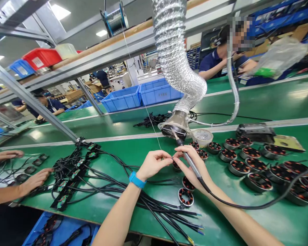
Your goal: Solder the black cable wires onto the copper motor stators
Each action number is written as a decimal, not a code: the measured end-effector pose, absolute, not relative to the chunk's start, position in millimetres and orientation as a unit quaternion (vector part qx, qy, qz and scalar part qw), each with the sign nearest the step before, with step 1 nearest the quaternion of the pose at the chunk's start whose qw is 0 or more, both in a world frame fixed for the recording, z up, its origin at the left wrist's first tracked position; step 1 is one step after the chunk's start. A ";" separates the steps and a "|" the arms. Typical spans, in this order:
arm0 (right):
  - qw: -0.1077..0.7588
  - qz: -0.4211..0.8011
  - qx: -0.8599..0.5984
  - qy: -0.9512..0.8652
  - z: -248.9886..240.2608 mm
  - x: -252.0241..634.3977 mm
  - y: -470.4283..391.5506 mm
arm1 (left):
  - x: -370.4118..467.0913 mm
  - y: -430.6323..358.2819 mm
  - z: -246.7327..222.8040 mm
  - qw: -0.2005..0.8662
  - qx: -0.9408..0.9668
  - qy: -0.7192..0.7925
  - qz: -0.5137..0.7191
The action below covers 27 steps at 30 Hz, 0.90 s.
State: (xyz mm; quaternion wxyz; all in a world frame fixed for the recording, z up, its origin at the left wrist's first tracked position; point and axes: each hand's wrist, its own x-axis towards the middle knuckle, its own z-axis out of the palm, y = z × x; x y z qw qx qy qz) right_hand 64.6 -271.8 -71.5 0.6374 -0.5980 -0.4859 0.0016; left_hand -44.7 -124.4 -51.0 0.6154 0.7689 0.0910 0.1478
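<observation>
My left hand [154, 164], with a blue band on the wrist, pinches the end of a thin wire together with the fingertips of my right hand [192, 163]. My right hand also holds a soldering iron [186, 155], tip pointing up toward the fume extractor nozzle [176, 125]. A thin solder wire [151, 124] hangs down from a spool [115, 18] to my left fingers. Small round motor stators [186, 197] lie on the green table [133, 150] just below my hands.
Several stators [248, 160] fill the right side. Black cable bundles with small circuit boards [74, 177] spread at left, where another person's hands [34, 181] work. A silver duct [174, 58] hangs overhead. Blue bins [141, 95] stand behind; people sit across.
</observation>
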 end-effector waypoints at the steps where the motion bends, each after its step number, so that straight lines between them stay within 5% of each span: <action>1: 0.648 0.008 -0.595 -0.475 -72.5 63.4 -269.1 | -44.7 -123.6 -50.8 0.620 0.766 0.087 0.148; 10: 0.696 0.023 -0.590 -0.409 -78.1 53.3 -258.3 | -42.5 -126.3 -57.5 0.655 0.717 0.119 0.206; 20: 0.608 -0.100 -0.623 -0.481 -72.1 45.6 -263.1 | -40.1 -135.8 -58.4 0.644 0.706 0.149 0.253; 27: 0.690 0.027 -0.607 -0.392 -83.7 51.8 -261.5 | -43.3 -135.9 -56.9 0.625 0.735 0.105 0.242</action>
